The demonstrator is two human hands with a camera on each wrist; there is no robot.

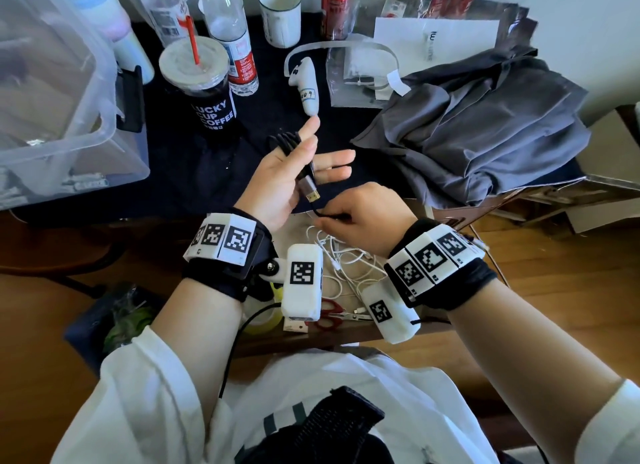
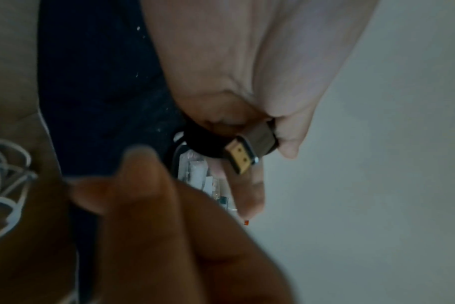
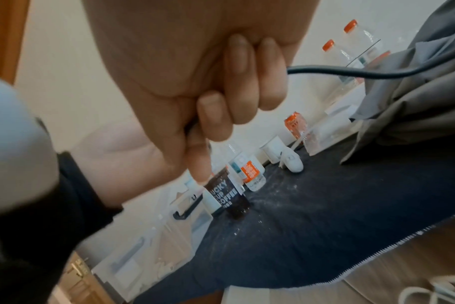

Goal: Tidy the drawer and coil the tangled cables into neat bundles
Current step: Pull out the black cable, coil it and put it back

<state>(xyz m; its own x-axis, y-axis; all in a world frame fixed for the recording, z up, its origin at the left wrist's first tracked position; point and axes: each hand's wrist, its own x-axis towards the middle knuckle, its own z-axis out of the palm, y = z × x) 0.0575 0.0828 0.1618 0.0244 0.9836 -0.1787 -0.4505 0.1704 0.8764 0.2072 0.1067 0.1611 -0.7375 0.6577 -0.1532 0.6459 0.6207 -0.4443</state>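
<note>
A black cable [image 1: 288,144] is looped in several turns round my left hand [image 1: 298,165], which is held palm up above the table edge. The left thumb pins the cable's gold-tipped plug [image 1: 309,190] against the palm; in the left wrist view the plug [image 2: 244,156] sticks out from under the thumb. Just below, my right hand [image 1: 360,210] grips the loose end of the same cable [image 3: 377,75] in curled fingers. Beneath both hands is the open drawer [image 1: 346,337], with tangled white cables [image 1: 346,266] and red scissors [image 1: 329,316] in it.
On the dark table mat stand a coffee cup with a straw [image 1: 204,85], water bottles [image 1: 230,37], a white mug [image 1: 280,13] and a red can [image 1: 336,6]. A white controller [image 1: 304,82] lies mid-table. A clear storage box [image 1: 69,99] sits left, crumpled grey cloth [image 1: 485,117] right.
</note>
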